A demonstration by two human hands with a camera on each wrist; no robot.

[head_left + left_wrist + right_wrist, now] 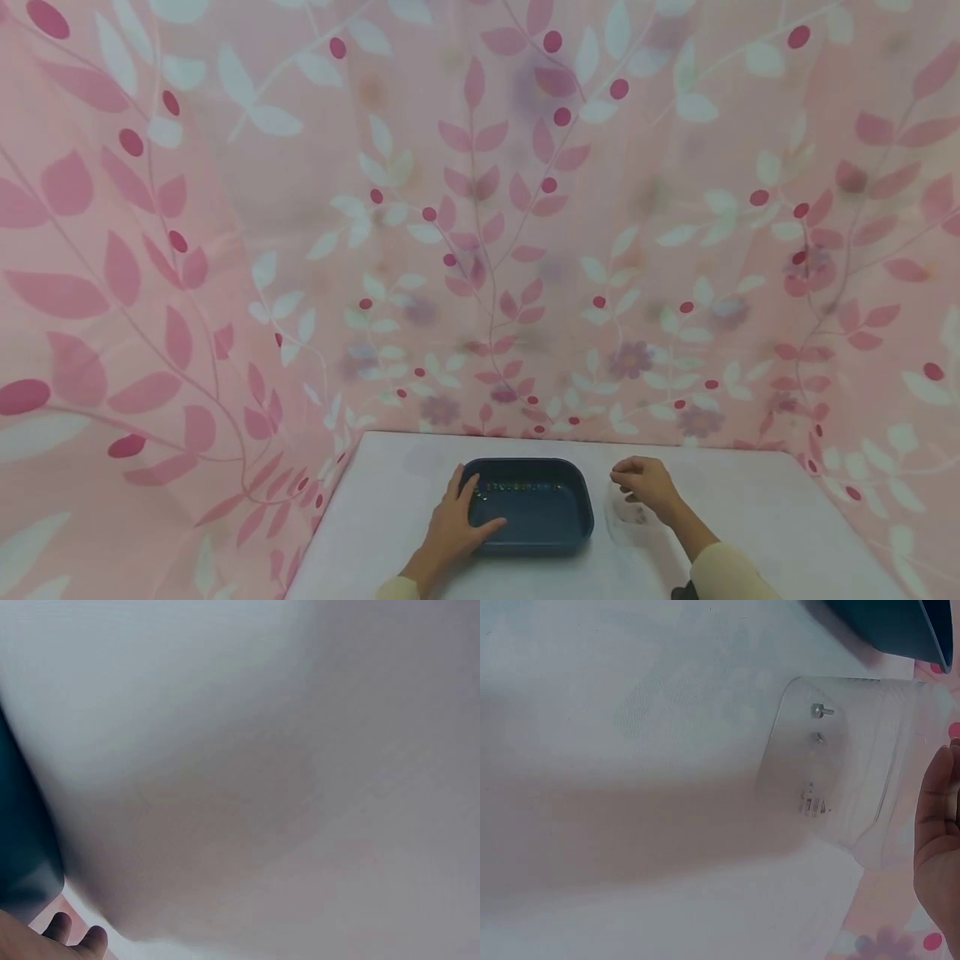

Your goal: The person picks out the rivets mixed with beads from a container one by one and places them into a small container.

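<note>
**A nudge or a slip was the main danger**

Toward the left side of the table (pixel 780 533), the left hand (pixel 452 523) rested on the left end of a dark blue tray (pixel 536 525), fingers spread and thumb reaching over it. The tray stood near the table's middle, in from the far edge. Small shiny pieces (pixel 519 486) ran in a row along its far side, a few lying near the fingers; a push or tilt from that hand could probably break up the row.

Right of the tray, apart from it, stood a clear container (pixel 871 742) with small metal screws (pixel 819 711) inside. The right hand (pixel 651 485) was above it, fingers bent together; whether they held anything was too small to tell. A loose pinch might drop a screw between the two vessels, and a low wrist might tip the light-looking container.
</note>
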